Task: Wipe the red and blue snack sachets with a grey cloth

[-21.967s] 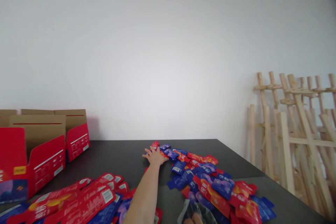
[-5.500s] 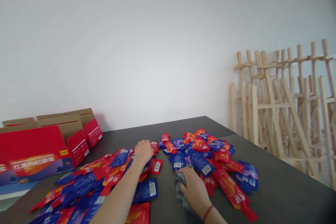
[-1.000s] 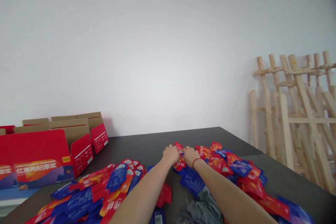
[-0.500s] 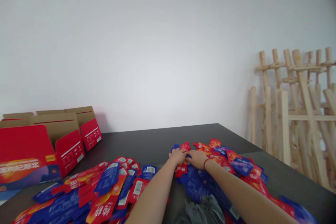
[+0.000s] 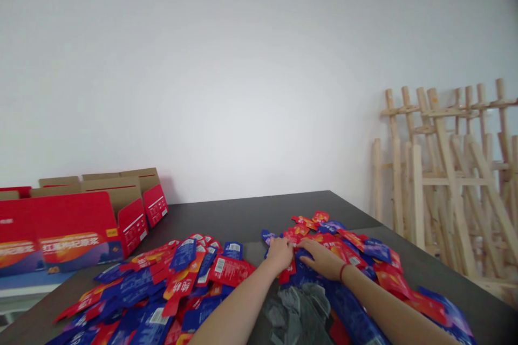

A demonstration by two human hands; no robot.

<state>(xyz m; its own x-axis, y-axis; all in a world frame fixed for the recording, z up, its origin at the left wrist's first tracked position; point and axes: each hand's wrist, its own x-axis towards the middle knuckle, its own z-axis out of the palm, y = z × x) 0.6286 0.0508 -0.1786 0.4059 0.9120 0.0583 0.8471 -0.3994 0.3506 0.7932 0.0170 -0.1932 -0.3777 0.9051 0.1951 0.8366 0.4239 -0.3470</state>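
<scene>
Red and blue sachets lie in two heaps on a dark table (image 5: pixel 230 215). My left hand (image 5: pixel 280 254) is curled over sachets at the inner edge of the right heap (image 5: pixel 356 250), its fingers closed on a red sachet (image 5: pixel 288 272). My right hand (image 5: pixel 324 260), with a red band at the wrist, lies flat on the same heap beside it, fingers stretched out. A crumpled grey cloth (image 5: pixel 297 304) lies on the table under my forearms. The left heap of sachets (image 5: pixel 162 285) spreads toward the near left.
Open red display cartons with brown flaps (image 5: pixel 73 226) stand at the back left against a white wall. Wooden frames (image 5: pixel 445 183) lean against the wall on the right, beyond the table's right edge. Bare dark tabletop shows behind the heaps.
Both hands have drawn back toward me along the right heap, dragging sachets with them. The view has shifted slightly, showing more of the left heap.
</scene>
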